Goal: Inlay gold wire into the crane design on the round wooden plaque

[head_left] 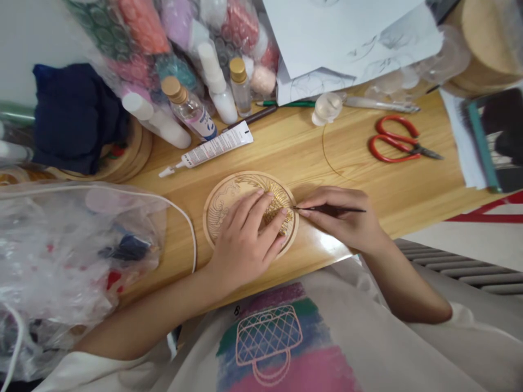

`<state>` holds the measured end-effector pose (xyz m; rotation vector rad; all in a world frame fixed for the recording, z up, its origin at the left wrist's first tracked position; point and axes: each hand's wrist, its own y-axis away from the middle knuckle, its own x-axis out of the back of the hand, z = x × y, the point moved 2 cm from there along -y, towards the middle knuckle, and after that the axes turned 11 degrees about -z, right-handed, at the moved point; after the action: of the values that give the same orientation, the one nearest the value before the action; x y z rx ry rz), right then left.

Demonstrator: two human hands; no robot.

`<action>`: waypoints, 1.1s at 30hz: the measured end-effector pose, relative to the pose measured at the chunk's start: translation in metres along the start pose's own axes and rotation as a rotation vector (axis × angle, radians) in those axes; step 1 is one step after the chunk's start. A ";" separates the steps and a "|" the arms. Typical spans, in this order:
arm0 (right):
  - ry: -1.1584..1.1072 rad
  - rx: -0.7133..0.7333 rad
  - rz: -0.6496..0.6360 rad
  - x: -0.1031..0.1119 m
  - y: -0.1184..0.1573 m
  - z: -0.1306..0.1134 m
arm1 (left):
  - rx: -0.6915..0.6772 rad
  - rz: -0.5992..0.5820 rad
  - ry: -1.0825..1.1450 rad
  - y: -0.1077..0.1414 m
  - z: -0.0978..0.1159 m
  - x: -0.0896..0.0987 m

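Observation:
A round wooden plaque (209, 220) lies near the table's front edge, with carved wavy lines on its left and gold wire-like relief (278, 196) on its right. Across it rests my left hand (247, 234), palm down with fingers spread, steadying the plaque and covering its lower middle. At the plaque's right rim, my right hand (343, 215) pinches slim dark tweezers (351, 209); their tip touches or nearly touches the gold part. A thin gold wire (326, 149) curves over the table from a small clear spool (327, 108) towards my right hand.
Red-handled scissors (394, 141) lie to the right. A white glue tube (218, 146), bottles (192, 111) and bagged yarn-like bundles stand behind the plaque. Drawn paper sheets (351, 38) cover the back. Clear plastic bags (61, 256) and a white cable (190, 228) occupy the left.

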<state>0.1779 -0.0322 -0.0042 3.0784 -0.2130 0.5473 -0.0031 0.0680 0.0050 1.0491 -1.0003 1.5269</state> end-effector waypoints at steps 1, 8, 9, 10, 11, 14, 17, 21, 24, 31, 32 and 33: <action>0.001 -0.003 -0.001 0.000 0.000 0.000 | 0.003 0.001 0.001 0.000 0.000 0.000; 0.005 0.009 -0.003 0.000 0.000 0.000 | 0.011 0.003 0.029 0.000 0.001 -0.002; 0.007 0.009 -0.001 0.000 0.000 -0.001 | 0.016 0.000 0.036 0.001 0.001 -0.002; 0.010 0.011 0.001 0.000 0.000 -0.001 | 0.019 -0.003 0.040 0.001 0.000 -0.002; 0.012 0.014 0.002 0.000 0.000 -0.001 | 0.020 -0.003 0.041 0.001 0.000 -0.002; 0.021 0.022 0.001 0.001 0.000 -0.001 | 0.012 0.001 0.024 0.000 0.001 -0.001; 0.019 0.033 0.001 0.001 0.001 -0.001 | 0.013 -0.004 0.005 -0.001 0.001 0.001; 0.026 0.034 0.004 0.001 0.001 -0.001 | 0.014 -0.006 0.011 -0.001 0.001 0.000; 0.030 0.036 -0.001 0.000 0.001 0.000 | 0.018 -0.008 0.038 0.000 0.000 -0.001; 0.023 0.058 0.001 0.000 0.001 0.000 | 0.018 -0.023 0.013 0.000 0.001 0.000; 0.020 0.062 0.002 -0.001 0.001 0.000 | 0.017 -0.020 -0.001 0.000 0.001 0.001; 0.017 0.069 0.004 0.000 0.001 0.000 | 0.015 -0.015 -0.010 -0.001 0.001 0.001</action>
<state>0.1773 -0.0327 -0.0041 3.1394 -0.2041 0.5927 -0.0024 0.0673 0.0068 1.0737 -0.9876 1.5209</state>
